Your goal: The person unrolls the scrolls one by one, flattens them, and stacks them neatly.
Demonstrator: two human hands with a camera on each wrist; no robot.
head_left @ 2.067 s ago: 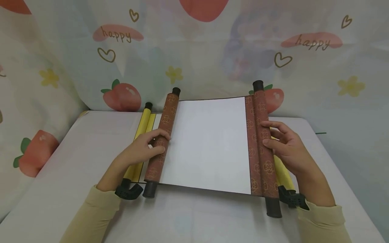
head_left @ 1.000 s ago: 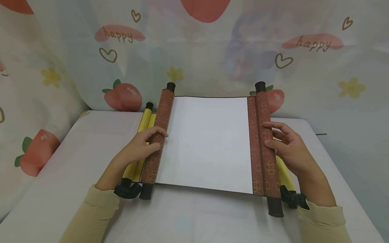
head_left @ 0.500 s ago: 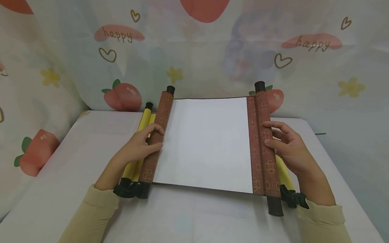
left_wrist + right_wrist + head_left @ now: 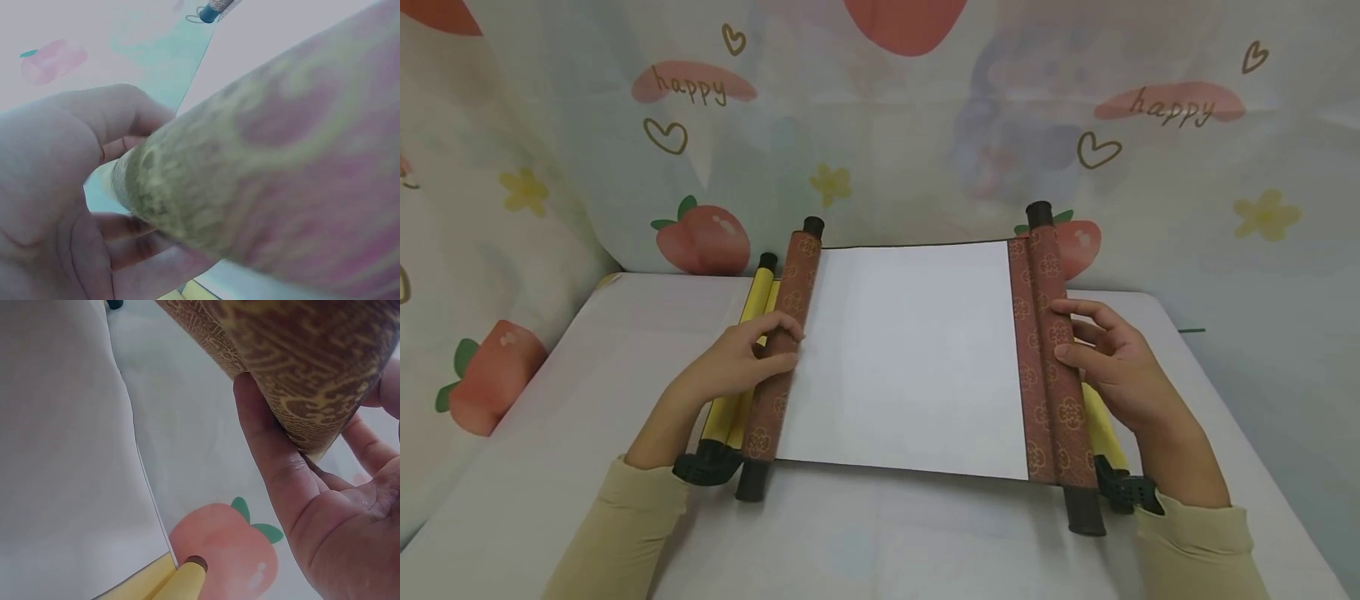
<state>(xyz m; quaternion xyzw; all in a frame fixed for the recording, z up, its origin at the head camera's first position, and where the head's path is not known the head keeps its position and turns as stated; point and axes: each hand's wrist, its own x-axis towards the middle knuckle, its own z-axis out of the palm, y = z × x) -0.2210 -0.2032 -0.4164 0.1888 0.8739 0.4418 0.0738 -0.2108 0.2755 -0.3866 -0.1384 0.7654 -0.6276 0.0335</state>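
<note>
A hanging scroll (image 4: 910,358) with a blank white sheet, reddish-brown flower-patterned ends and black rod caps is spread between both hands. My left hand (image 4: 733,358) grips its left roll (image 4: 771,400), thumb and fingers around the brown cloth; the left wrist view shows the roll (image 4: 250,169) close up in that hand (image 4: 56,187). The right roll (image 4: 1060,375) is held by my right hand (image 4: 1108,358), thumb in front and fingers at its outer side. In the right wrist view the fingers (image 4: 269,437) curl around the patterned roll (image 4: 312,375).
Beneath the brown scroll lies a second one with yellow ends; its left yellow roll (image 4: 752,312) and right yellow roll (image 4: 1102,429) stick out on either side. Both rest over a white table (image 4: 880,542). A printed cloth (image 4: 910,125) with peaches and hearts hangs behind.
My left hand has shifted left with the left roll, and more white sheet shows between the rolls than two seconds ago. The right hand and roll have barely moved.
</note>
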